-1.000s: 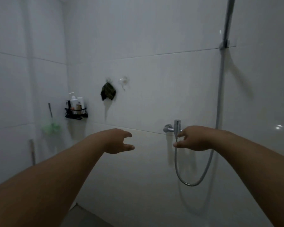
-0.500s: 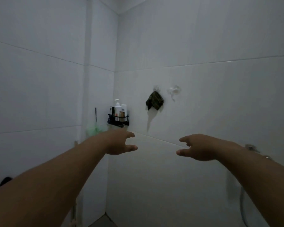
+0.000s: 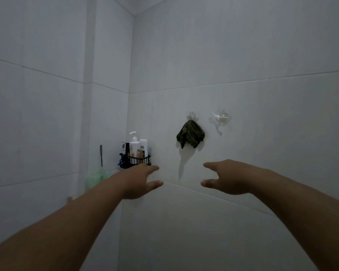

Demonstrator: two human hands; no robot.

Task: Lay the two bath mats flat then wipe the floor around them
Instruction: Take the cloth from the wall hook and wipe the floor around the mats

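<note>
Bath mats nowhere in frame, left hand (image 3: 137, 181) and right hand (image 3: 228, 178) reaching out mid-frame, fingers spread and holding nothing, dark green cloth (image 3: 190, 136) hanging on wall hook above them, black caddy (image 3: 135, 160) of bottles centre-left, white tiled walls (image 3: 262, 45)

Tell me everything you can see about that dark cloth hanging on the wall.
The dark cloth is a small, greenish-black fabric piece with faint stripes, soft and crumpled rather than spread out. It hangs bunched from its top at a clear hook stuck on the white tiled wall, its corners drooping unevenly below. It casts a shadow down the tile beneath it. A second clear hook to its right is bare. Neither hand touches it; both are lower down.
</note>
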